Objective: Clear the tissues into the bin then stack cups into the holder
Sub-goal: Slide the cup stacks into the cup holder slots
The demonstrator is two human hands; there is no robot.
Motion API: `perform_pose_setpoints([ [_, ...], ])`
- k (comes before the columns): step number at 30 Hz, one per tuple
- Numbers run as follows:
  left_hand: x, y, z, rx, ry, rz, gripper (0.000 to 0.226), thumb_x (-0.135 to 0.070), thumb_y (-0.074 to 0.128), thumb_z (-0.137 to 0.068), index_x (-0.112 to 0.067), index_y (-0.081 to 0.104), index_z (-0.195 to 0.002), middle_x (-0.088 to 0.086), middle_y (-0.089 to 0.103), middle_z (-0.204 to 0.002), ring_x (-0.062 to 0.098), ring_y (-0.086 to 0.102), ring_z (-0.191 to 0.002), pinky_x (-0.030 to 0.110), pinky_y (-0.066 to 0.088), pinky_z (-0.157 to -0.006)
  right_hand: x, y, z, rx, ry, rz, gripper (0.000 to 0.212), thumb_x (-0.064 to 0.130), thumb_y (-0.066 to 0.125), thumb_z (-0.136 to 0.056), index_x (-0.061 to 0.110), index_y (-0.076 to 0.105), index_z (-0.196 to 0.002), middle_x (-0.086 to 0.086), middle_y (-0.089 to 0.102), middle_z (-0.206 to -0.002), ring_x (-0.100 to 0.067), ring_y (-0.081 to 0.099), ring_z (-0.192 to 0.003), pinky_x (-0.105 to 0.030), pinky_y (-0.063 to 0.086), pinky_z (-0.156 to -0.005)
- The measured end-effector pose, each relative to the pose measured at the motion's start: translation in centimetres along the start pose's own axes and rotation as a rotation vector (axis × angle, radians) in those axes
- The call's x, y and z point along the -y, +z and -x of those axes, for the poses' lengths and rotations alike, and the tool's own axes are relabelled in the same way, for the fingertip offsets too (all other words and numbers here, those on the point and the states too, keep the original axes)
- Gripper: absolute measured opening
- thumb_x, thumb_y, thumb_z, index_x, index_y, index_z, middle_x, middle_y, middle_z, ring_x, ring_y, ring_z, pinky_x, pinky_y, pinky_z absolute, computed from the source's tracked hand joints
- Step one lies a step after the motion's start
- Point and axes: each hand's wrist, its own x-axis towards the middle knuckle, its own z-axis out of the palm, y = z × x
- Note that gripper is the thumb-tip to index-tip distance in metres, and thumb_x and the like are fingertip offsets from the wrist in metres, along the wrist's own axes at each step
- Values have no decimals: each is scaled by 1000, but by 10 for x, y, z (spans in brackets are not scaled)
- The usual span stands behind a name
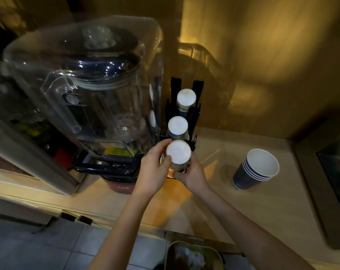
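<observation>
A black cup holder (197, 88) stands on the counter beside a blender. Upside-down cup stacks fill its far slot (186, 97) and middle slot (177, 124), white bases up. Both hands grip a third upside-down cup stack (178, 154) at the holder's nearest slot: my left hand (154, 168) on its left side, my right hand (192, 175) on its lower right. A nested stack of blue paper cups (256, 170) stands upright to the right on the counter. Below the counter edge, a bin (216, 252) holds crumpled white tissues (194, 257).
A large clear-jar blender (91, 90) with a sound cover stands close on the left of the holder. A metal-framed appliance (325, 184) sits at the right edge. The wall rises right behind the holder. Tiled floor shows below the counter front.
</observation>
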Motion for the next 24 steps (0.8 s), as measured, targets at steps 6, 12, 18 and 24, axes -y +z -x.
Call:
perform_pose_setpoints([
  [6,17,14,-5,34,12,-232,40,8,49,-82,-7,59,-117,15,60,-124,27,54,-116,15,35,-89,0,-3,0,92,31,-40,69,5,78,-69,11,44,-129,5,53,-109,14,50,-85,5,38,-64],
  [12,27,24,-11,77,-25,-373,45,8,46,-83,-6,52,-125,18,56,-129,31,52,-120,31,40,-98,-2,-5,3,107,-4,65,66,20,77,-73,13,45,-130,-6,55,-125,-17,53,-111,-29,50,-88],
  [18,25,33,-11,151,-28,-455,44,10,44,-85,-1,43,-127,23,61,-117,37,58,-109,40,47,-86,-5,-5,6,-68,-31,174,44,19,66,-81,13,52,-123,-5,62,-119,-19,58,-108,-24,46,-80],
  [24,24,39,-14,162,-62,-530,45,10,42,-85,-3,38,-129,24,61,-115,37,59,-106,39,47,-82,0,-17,-3,43,105,95,36,15,50,-91,12,51,-128,2,63,-113,-19,56,-110,-12,45,-79],
])
